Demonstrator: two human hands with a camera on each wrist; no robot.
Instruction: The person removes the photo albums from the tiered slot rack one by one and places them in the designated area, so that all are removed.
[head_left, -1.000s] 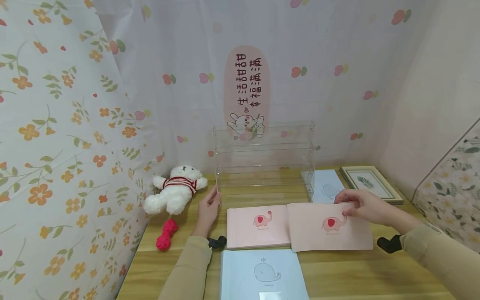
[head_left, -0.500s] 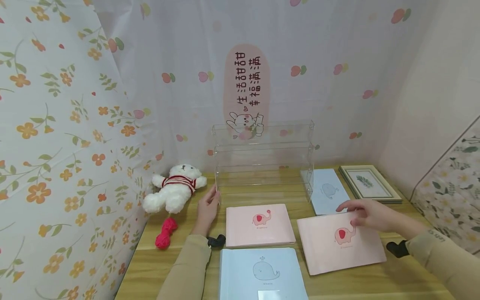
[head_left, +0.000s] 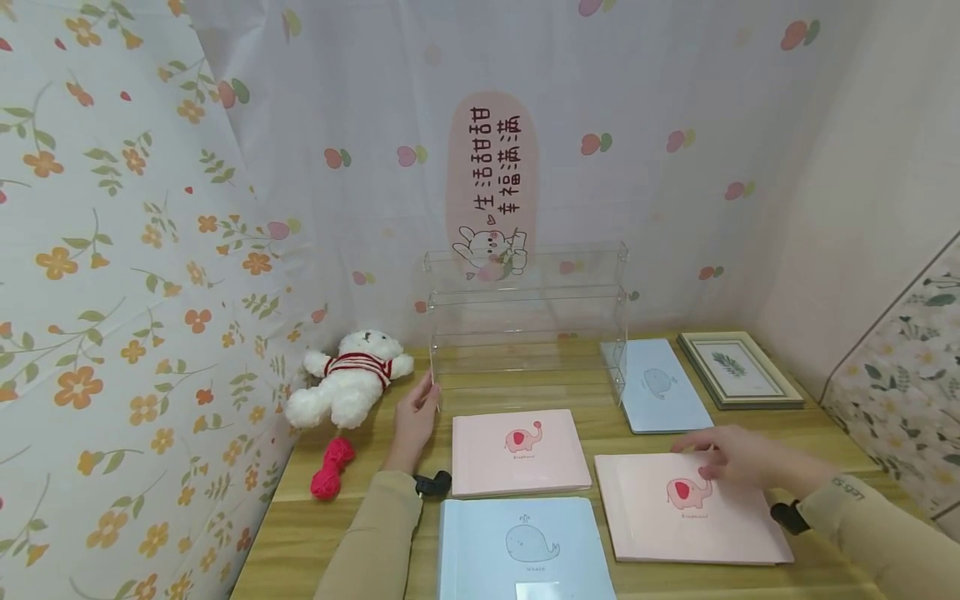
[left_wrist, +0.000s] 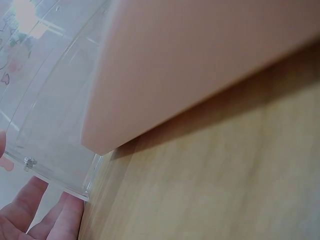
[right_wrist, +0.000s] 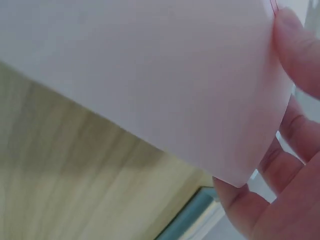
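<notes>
My right hand [head_left: 731,458] holds a pink landscape album [head_left: 652,533] with a red elephant on its cover, low over the table at the right. In the right wrist view the thumb [right_wrist: 295,52] lies on the cover and other fingers reach under the edge. My left hand [head_left: 416,421] grips the left side of a clear, tiered acrylic stand [head_left: 528,379]; its fingers [left_wrist: 65,220] meet the panel edge in the left wrist view. Another pink elephant album [head_left: 487,467] lies before the stand. Nearer is a blue whale album [head_left: 480,533], partly cut off by the frame.
Behind the right hand lie another blue whale album [head_left: 667,400] and a picture frame [head_left: 783,392] with a leaf print. A white plush bear [head_left: 348,379] and a pink yarn skein [head_left: 332,467] lie at the left. Patterned cloth [head_left: 360,208] hangs behind the wooden table [head_left: 300,533].
The right hand has drawn its pink album off the other pink one, rightward and toward the near edge, and lowered it. The left hand stays at the stand.
</notes>
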